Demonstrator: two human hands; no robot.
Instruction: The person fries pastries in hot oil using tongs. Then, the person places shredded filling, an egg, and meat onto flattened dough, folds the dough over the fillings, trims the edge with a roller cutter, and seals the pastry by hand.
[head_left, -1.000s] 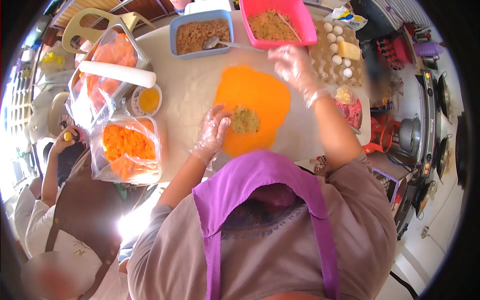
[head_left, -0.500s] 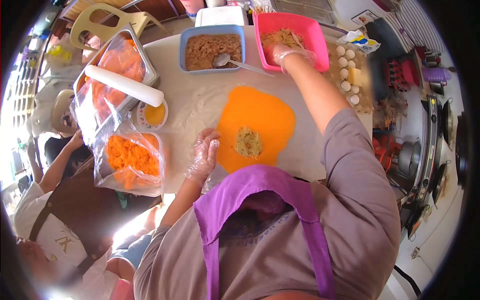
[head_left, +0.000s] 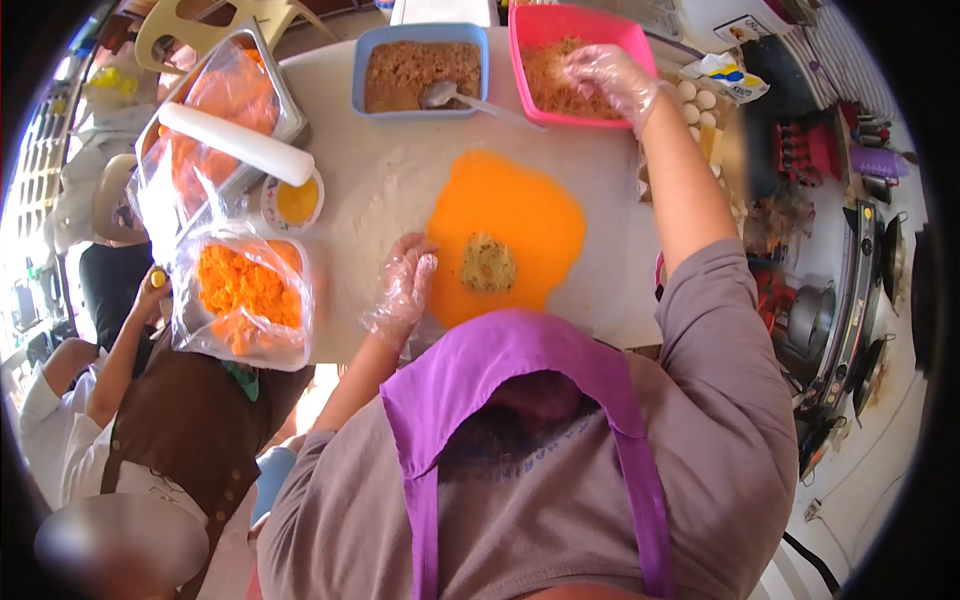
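On the table (head_left: 350, 190), the flat orange sheet (head_left: 520, 200) lies in front of me, with a small pale patch of food (head_left: 488, 263) on its nearer half. My gloved left hand (head_left: 402, 290) is just beside the sheet's left edge, its fingers loosely bent and the thumb a little apart. My gloved right hand (head_left: 615, 82) is above the shreds (head_left: 550, 75) in the pink tub (head_left: 580, 20); whether its bent fingers pinch some, I cannot tell.
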